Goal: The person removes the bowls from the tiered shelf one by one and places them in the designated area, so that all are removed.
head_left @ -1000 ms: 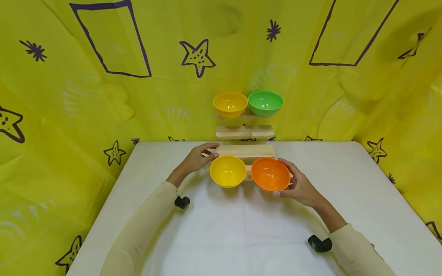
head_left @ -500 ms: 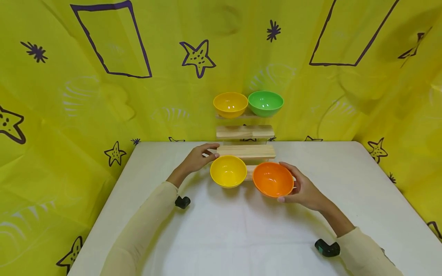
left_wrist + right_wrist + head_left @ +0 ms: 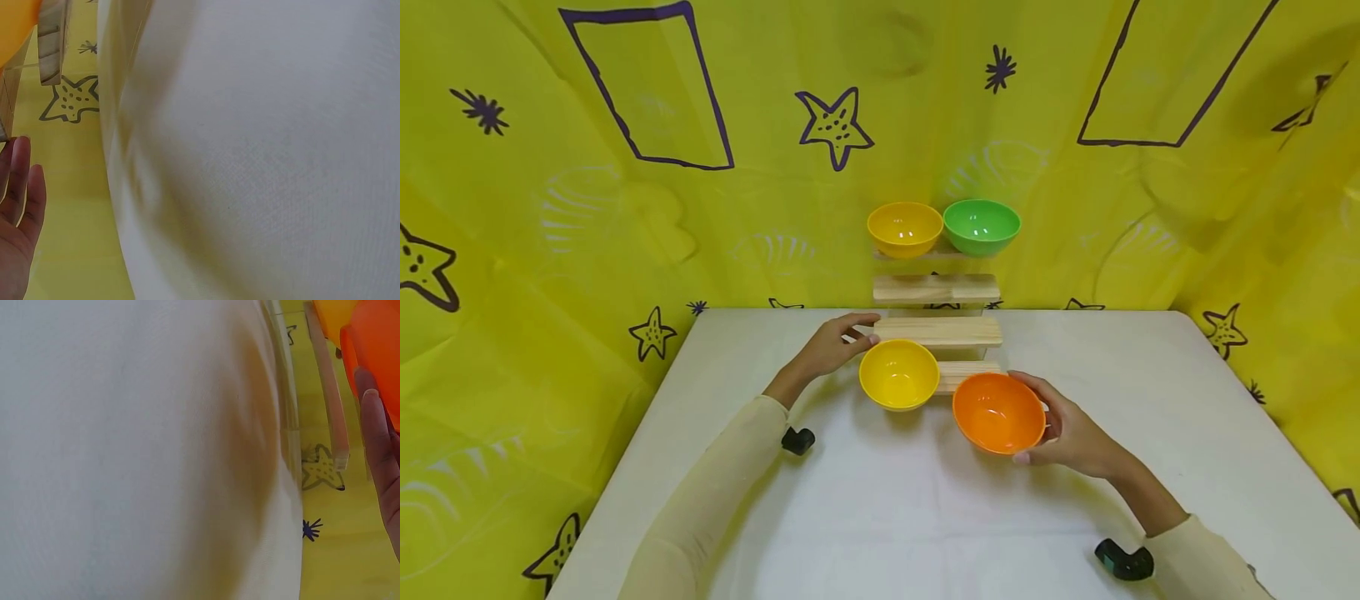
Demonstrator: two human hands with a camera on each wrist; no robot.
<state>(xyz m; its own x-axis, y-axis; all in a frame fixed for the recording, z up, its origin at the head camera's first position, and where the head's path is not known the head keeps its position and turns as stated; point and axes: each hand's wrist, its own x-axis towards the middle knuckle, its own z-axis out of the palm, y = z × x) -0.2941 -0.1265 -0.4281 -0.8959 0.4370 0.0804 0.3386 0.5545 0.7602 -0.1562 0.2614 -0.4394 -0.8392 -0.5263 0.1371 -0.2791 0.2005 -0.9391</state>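
My right hand (image 3: 1072, 435) grips an orange bowl (image 3: 998, 413) by its right side, thumb at the near rim, fingers behind. It is held in front of the lowest step of a tiered wooden stand (image 3: 937, 332). The right wrist view shows my fingers (image 3: 378, 434) against the bowl's wall. My left hand (image 3: 833, 345) holds the left end of a middle step between thumb and fingers. A yellow bowl (image 3: 899, 377) sits on the lowest step's left part. Up on the top step are a yellow-orange bowl (image 3: 905, 230) and a green bowl (image 3: 982, 227), side by side.
A white-covered table (image 3: 880, 525) lies under the stand. Yellow patterned sheeting (image 3: 760, 208) hangs behind and at both sides. Black devices (image 3: 798, 441) are by both wrists.
The orange bowl has come off the lowest step, moving toward me and slightly right in my right hand, baring the step's right part. My left hand stays in place.
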